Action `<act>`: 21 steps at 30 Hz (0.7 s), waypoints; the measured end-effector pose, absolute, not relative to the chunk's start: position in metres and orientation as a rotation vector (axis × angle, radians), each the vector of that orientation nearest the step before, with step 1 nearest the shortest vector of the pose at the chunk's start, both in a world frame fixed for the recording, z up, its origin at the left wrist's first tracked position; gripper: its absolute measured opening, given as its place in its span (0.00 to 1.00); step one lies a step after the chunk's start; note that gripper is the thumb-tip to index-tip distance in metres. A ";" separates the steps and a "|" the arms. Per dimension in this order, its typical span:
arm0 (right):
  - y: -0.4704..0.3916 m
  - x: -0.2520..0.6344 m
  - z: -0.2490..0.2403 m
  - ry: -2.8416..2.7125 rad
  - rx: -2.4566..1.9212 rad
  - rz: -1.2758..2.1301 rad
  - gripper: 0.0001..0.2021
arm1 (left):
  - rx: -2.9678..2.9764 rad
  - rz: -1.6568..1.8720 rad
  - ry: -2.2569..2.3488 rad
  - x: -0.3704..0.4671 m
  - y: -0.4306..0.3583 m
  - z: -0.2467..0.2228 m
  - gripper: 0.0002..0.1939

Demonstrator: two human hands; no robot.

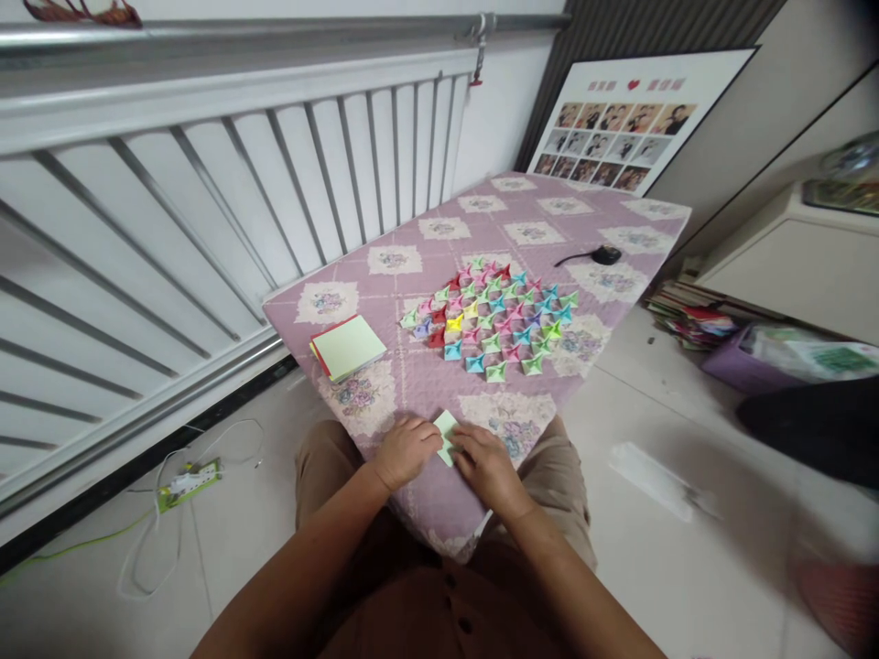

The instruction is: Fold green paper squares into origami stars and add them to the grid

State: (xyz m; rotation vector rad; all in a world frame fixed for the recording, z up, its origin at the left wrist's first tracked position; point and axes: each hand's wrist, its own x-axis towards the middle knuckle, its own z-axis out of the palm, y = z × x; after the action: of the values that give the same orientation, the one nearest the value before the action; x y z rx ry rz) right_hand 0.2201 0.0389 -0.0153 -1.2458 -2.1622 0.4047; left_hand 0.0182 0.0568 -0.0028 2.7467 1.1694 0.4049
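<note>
A small pale green sheet of origami paper [446,437] lies near the table's front corner, between my two hands. On its left edge, the fingers of my left hand [407,448] are bent and pressed together. My right hand [486,460] grips the right side with curled fingers, covering part of the sheet. Just beyond stand several rows of small folded paper pieces [491,316] in green, pink, blue, red, yellow and purple. A stack of square coloured paper [349,346], pale green on top, rests at the table's left edge.
The table wears a purple floral cloth [418,389]. A black object with a thin tail [605,255] lies farther back. A white radiator [226,210] borders the left side. A photo board [618,124] leans behind. On the floor are a power strip [190,483] and a purple box [738,361].
</note>
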 end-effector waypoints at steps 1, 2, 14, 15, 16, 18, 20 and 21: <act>0.041 0.220 -0.014 -2.167 -1.254 0.395 0.11 | 2.703 0.415 1.191 0.019 0.058 0.000 0.10; 0.042 0.220 -0.012 -2.170 -1.252 0.394 0.11 | 2.651 0.428 1.215 0.019 0.058 0.003 0.09; 0.038 0.224 -0.019 -2.104 -1.215 0.407 0.18 | 1.978 0.545 1.594 0.019 0.052 0.001 0.16; 0.038 0.223 -0.020 -2.094 -1.213 0.411 0.19 | 1.938 0.561 1.589 0.021 0.051 0.000 0.16; 0.038 0.224 -0.021 -2.085 -1.210 0.415 0.20 | 1.905 0.578 1.579 0.023 0.051 -0.002 0.17; 0.038 0.224 -0.022 -2.074 -1.205 0.423 0.21 | 1.847 0.610 1.546 0.027 0.052 -0.006 0.19; 0.038 0.225 -0.023 -2.087 -1.212 0.439 0.22 | 1.787 0.642 1.510 0.030 0.054 -0.009 0.21; 0.038 0.226 -0.022 -2.102 -1.219 0.449 0.22 | 1.755 0.659 1.492 0.031 0.054 -0.011 0.21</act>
State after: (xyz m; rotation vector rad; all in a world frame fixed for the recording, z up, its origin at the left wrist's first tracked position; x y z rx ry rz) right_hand 0.2257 0.0376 -0.0223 -1.2189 -2.1023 0.4491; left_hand 0.0313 0.0544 -0.0107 1.7547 1.4922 0.6586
